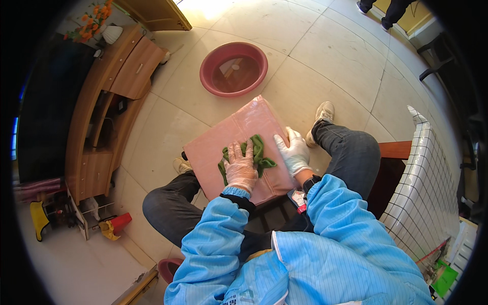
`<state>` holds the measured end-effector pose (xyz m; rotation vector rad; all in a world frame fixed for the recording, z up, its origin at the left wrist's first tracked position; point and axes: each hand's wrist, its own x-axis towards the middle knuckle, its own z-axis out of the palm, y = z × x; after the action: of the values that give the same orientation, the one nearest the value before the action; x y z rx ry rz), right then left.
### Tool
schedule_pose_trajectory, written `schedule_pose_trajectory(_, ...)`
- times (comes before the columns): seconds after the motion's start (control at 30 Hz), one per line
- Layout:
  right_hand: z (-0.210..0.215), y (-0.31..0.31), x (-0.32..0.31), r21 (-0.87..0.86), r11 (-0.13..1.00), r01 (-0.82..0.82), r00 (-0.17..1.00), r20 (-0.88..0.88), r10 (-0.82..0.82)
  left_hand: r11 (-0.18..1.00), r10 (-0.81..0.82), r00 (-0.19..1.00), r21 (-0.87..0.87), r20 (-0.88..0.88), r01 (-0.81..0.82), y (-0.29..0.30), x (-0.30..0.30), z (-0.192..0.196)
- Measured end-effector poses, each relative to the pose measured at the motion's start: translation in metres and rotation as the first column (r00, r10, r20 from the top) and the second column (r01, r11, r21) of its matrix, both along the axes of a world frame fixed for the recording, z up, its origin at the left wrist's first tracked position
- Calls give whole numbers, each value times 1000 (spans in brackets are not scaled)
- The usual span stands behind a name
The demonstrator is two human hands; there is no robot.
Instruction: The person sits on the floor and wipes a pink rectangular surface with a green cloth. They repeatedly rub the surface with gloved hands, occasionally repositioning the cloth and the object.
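Between my knees is a block-shaped piece with a pink, glossy cover [211,147]; what lies beneath it is mostly hidden. My left hand [241,165], in a thin clear glove, lies flat with fingers stretched over a crumpled green cloth [266,162], pressing it onto the pink top. Folds of the cloth stick out on both sides of the hand. My right hand [295,152], also gloved, rests open along the right edge of the pink piece, its fingers pointing away from me and its thumb apart.
A dark pink basin [206,79] with water stands on the tiled floor beyond the pink piece. At left is a wooden cabinet [129,71]. A grid-patterned white cover [414,178] hangs at right. Another person's legs [394,12] show at the far right.
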<state>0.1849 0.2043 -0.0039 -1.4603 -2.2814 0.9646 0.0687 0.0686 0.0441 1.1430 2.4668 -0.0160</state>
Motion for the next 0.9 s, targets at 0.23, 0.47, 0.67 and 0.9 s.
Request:
schedule_pose_trajectory(0.23,-6,1,0,27,1000,6,1000,23,-6,999,39,999,-31,-3,-40,18,-25,-3)
schedule_pose_trajectory(0.47,-9,1,-1,12,1000,15,1000,10,-15,998,66,998,-19,10,-65,30,-43,-6)
schedule_pose_trajectory(0.67,-6,1,-1,12,1000,18,1000,5,-18,995,85,996,-49,-11,-85,41,-55,-6)
schedule_pose_trajectory(0.9,-6,0,0,38,999,23,1000,-7,-22,995,96,994,4,-42,-96,50,-69,-10)
